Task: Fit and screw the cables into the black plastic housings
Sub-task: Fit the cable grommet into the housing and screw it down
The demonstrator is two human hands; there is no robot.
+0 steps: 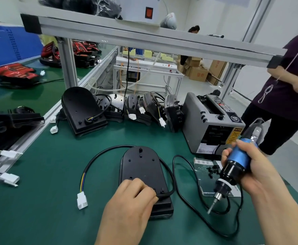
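Black plastic housing [141,167] lies flat on the green worktop [47,218], directly in front of the person, screw bosses facing up. Its cable [98,156] leaves the housing at the near right corner, runs round the far end and finishes in a white connector [82,200] lying on the worktop to the left.

Left hand [132,198]: fingers curled over the near end of the housing, holding the cable down where it enters the body. Right hand [250,167]: closed round an electric screwdriver [233,167], held clear of the work to the right, bit [213,204] angled down and towards the housing. Whether a screw sits on the bit cannot be told.

Loose black screws [212,170] lie on a plastic bag [203,183] just beside the screwdriver. Other housings [82,110] with cables stand at the back of the worktop, next to a grey tape dispenser [211,121].

Assessment: the cable appears seated and the fitting step is largely done; the screwing step is in hand but not yet begun on this unit. The next move calls for a screw on the bit, the bit brought upright over the hole beside the cable entry, and the left hand keeping the cable pressed in its channel and clear of the bit.
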